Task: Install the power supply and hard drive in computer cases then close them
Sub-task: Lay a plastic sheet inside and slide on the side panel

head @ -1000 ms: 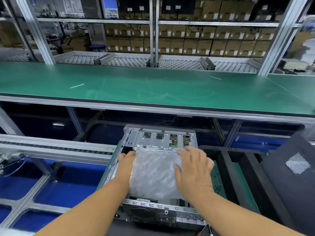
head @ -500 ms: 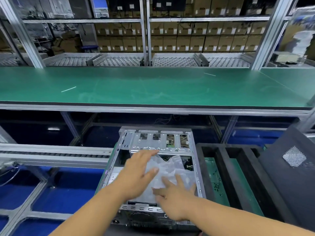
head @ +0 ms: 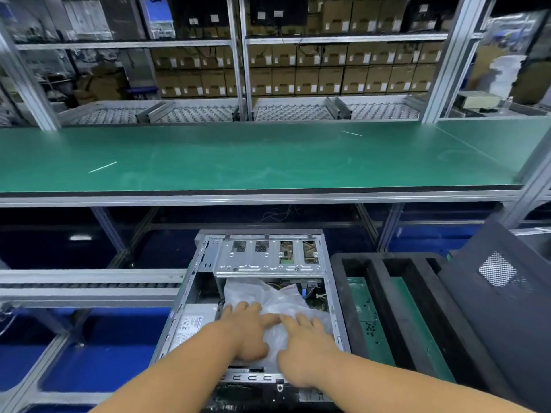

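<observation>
A green workbench point(head: 253, 156) spans the view. Behind the workbench, roller trays point(head: 190, 113) sit below shelving stacked with cardboard boxes point(head: 328, 79). Below the workbench at left, a roller conveyor point(head: 89, 284) runs sideways. Below the workbench at right sits a black foam tray point(head: 381, 308).
</observation>
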`<state>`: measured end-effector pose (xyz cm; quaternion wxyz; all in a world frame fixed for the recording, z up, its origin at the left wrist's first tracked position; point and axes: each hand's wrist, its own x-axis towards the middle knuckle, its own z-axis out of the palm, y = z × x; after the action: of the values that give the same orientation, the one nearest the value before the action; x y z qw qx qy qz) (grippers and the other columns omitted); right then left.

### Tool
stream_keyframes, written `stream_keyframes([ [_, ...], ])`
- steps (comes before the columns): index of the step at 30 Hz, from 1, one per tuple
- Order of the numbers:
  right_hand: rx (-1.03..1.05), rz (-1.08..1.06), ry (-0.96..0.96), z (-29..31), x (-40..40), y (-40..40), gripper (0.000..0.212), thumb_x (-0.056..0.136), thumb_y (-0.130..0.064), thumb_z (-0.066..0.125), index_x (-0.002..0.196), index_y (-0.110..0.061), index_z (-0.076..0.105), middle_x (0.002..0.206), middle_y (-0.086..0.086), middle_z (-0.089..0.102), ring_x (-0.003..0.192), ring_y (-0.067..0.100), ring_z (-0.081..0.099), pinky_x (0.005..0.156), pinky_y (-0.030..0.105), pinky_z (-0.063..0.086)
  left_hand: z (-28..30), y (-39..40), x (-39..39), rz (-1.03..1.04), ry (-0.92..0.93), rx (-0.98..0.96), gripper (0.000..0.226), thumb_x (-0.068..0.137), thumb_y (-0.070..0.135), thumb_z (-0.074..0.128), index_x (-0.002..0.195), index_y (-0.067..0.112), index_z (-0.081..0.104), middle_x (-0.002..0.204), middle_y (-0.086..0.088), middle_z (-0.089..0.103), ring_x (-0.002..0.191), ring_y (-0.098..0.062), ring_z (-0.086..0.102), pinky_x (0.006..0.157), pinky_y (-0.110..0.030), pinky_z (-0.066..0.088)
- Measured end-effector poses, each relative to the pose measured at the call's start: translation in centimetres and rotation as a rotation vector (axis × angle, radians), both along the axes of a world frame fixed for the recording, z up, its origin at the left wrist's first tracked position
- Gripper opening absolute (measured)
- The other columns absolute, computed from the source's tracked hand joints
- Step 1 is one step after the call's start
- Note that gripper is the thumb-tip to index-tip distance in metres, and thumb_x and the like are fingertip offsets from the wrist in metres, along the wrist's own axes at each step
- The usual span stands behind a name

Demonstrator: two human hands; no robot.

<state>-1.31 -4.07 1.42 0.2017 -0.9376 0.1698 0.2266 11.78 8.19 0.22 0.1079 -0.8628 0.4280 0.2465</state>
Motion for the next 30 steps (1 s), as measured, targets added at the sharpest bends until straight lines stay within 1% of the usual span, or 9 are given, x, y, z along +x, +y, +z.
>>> stream_keyframes([
  [2, -0.096, 0.101, 0.051, 0.7, 0.1, 0.2, 0.065, 0.099, -0.035, 0.042, 0.16, -0.018, 0.029, 0.164, 0.009, 0.021, 0.147, 0.034, 0.016, 0.121, 0.047, 0.013, 0.2, -0.1, 0.1, -0.068, -0.046, 0.007, 0.078, 0.082, 0.05, 0.054, 0.15, 0.059, 0.018, 0.157, -0.007, 0.03, 0.145, -0.037, 0.022, 0.119, -0.062, 0.014],
  [4, -0.146, 0.097, 0.079, 0.9, 0.4, 0.4, 0.059, 0.1, -0.037, 0.044, 0.154, -0.015, 0.035, 0.156, 0.013, 0.03, 0.139, 0.036, 0.023, 0.117, 0.046, 0.019, -0.5, 0.1, 0.0, -0.115, -0.071, -0.03, 0.079, 0.082, 0.054, 0.055, 0.151, 0.058, 0.016, 0.165, -0.004, 0.019, 0.152, -0.035, 0.01, 0.119, -0.066, 0.006],
  [9, -0.102, 0.007, -0.153, -0.6, 0.9, 0.3, 0.088, 0.086, -0.036, 0.061, 0.161, -0.023, 0.016, 0.166, 0.004, 0.007, 0.152, 0.033, 0.004, 0.123, 0.048, 0.014, -1.7, 0.7, -0.2, 0.076, 0.079, -0.173, 0.104, 0.081, 0.072, 0.058, 0.156, 0.052, -0.013, 0.17, 0.012, -0.014, 0.156, -0.026, -0.018, 0.121, -0.063, -0.009],
  [12, -0.041, 0.063, 0.002, -0.9, 1.5, -0.6, 0.097, 0.095, -0.043, 0.057, 0.164, -0.019, -0.007, 0.171, 0.004, -0.017, 0.157, 0.03, -0.018, 0.127, 0.051, -0.004, -1.8, 1.0, -0.3, 0.144, 0.138, -0.155, 0.109, 0.077, 0.08, 0.054, 0.158, 0.05, -0.013, 0.169, 0.012, -0.02, 0.154, -0.025, -0.026, 0.12, -0.064, -0.014],
  [17, -0.114, -0.001, 0.141, -0.6, 2.5, -0.3, 0.116, 0.087, -0.064, 0.065, 0.164, -0.017, -0.008, 0.172, 0.007, -0.004, 0.156, 0.042, 0.005, 0.125, 0.053, 0.013, -1.7, 0.6, -0.5, 0.11, 0.066, -0.091, 0.111, 0.076, 0.084, 0.056, 0.157, 0.051, -0.013, 0.169, 0.005, -0.022, 0.153, -0.028, -0.028, 0.121, -0.06, -0.015],
  [23, -0.017, -0.065, -0.063, 0.4, 1.5, -0.2, 0.093, 0.092, -0.028, 0.073, 0.164, -0.019, 0.015, 0.17, 0.003, 0.018, 0.159, 0.03, 0.002, 0.129, 0.047, 0.008, -2.1, 0.7, -0.5, 0.134, 0.005, -0.173, 0.122, 0.065, 0.096, 0.053, 0.161, 0.045, -0.003, 0.172, 0.001, -0.009, 0.157, -0.03, -0.015, 0.123, -0.058, -0.01],
  [26, 0.141, -0.254, -0.346, 0.8, -0.8, -0.1, 0.059, 0.098, -0.014, 0.059, 0.153, -0.03, 0.045, 0.163, -0.005, 0.036, 0.152, 0.02, 0.031, 0.118, 0.027, 0.031, -0.7, 1.3, -0.4, 0.17, 0.01, -0.263, 0.101, 0.078, 0.088, 0.043, 0.161, 0.045, 0.005, 0.172, 0.003, 0.004, 0.158, -0.024, -0.006, 0.123, -0.057, -0.008],
  [28, 0.154, -0.335, -0.49, 1.1, -2.6, -0.2, 0.046, 0.098, -0.011, 0.051, 0.136, -0.034, 0.059, 0.147, -0.011, 0.052, 0.129, 0.01, 0.054, 0.102, 0.017, 0.04, 0.9, 1.1, -0.9, 0.184, -0.089, -0.403, 0.079, 0.085, 0.077, 0.035, 0.156, 0.044, 0.025, 0.165, 0.006, 0.031, 0.155, -0.02, 0.018, 0.122, -0.055, 0.003],
  [30, 0.198, -0.428, -0.623, 1.4, -4.3, -0.8, 0.043, 0.094, -0.006, 0.05, 0.123, -0.034, 0.067, 0.131, -0.016, 0.061, 0.119, 0.003, 0.057, 0.102, 0.017, 0.043, 2.9, -0.2, -2.4, 0.237, -0.149, -0.621, 0.062, 0.086, 0.066, 0.032, 0.14, 0.041, 0.048, 0.14, 0.012, 0.058, 0.135, -0.015, 0.047, 0.114, -0.048, 0.022],
])
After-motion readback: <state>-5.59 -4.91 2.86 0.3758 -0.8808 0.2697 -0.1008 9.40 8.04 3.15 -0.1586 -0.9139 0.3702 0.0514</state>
